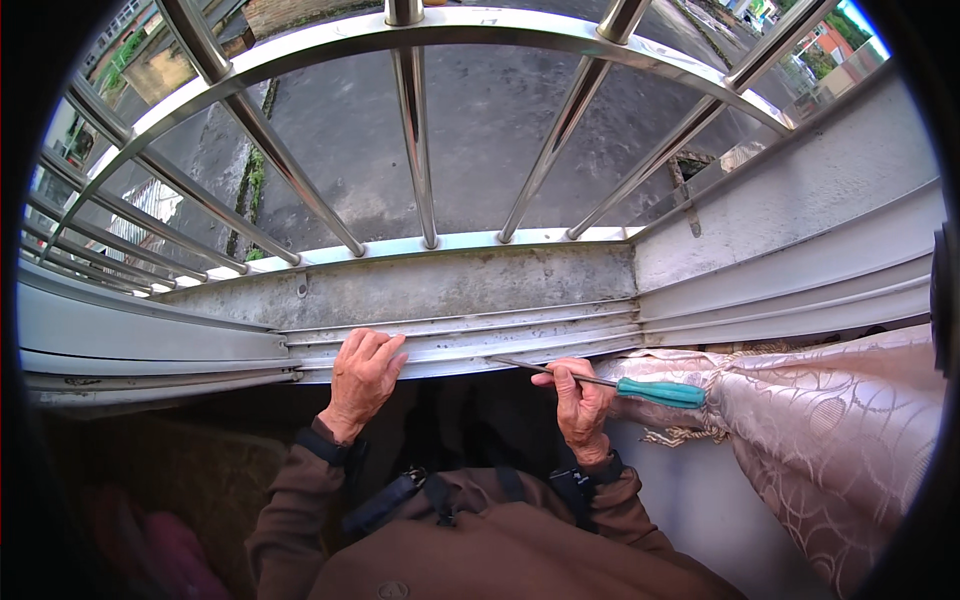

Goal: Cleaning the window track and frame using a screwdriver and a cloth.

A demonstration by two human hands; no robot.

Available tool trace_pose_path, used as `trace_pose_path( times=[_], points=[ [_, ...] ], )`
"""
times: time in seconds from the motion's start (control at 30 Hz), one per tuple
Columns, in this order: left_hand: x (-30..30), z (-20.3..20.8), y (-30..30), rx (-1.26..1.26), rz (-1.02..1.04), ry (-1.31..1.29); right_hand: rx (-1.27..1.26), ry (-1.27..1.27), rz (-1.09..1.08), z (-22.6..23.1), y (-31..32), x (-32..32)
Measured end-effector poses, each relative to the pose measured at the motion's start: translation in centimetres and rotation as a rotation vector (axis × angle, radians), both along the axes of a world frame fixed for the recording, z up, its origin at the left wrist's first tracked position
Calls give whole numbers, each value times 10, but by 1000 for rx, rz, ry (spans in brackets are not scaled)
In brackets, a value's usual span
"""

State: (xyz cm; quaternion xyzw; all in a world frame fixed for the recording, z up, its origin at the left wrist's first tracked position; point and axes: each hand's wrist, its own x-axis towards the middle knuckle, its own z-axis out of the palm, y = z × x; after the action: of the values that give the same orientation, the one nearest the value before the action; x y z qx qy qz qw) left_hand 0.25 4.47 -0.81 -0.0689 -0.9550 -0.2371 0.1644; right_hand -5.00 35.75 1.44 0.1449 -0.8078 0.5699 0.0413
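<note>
A screwdriver (660, 392) with a teal handle and thin metal shaft lies across my right hand (583, 405). The fingers pinch its shaft, the handle points right, and the tip reaches left onto the window track (450, 352). This pale metal track has several parallel ridges and dark dirt in its grooves. My left hand (362, 383) rests on the track further left, its fingers bent and close together. Whatever may be under those fingertips is hidden.
Beyond the track lies a stained concrete ledge (460, 285), with shiny metal bars (413, 150) outside it. A white sliding frame (150, 335) stands at the left. A tied pink patterned curtain (830, 410) hangs at the right, near the screwdriver's handle.
</note>
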Motion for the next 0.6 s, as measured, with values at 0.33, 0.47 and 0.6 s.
trace_pose_path(
  times=[0.33, 0.47, 0.6],
  points=[
    [-5, 4, 5, -33, -115, 10, 302, 336, -163, 40, 27, -11],
    [-8, -1, 5, -69, -82, 1, 541, 400, -363, 33, 44, -24],
    [-14, -2, 9, -35, -79, -10, 663, 415, -439, 15, 57, -33]
  ],
)
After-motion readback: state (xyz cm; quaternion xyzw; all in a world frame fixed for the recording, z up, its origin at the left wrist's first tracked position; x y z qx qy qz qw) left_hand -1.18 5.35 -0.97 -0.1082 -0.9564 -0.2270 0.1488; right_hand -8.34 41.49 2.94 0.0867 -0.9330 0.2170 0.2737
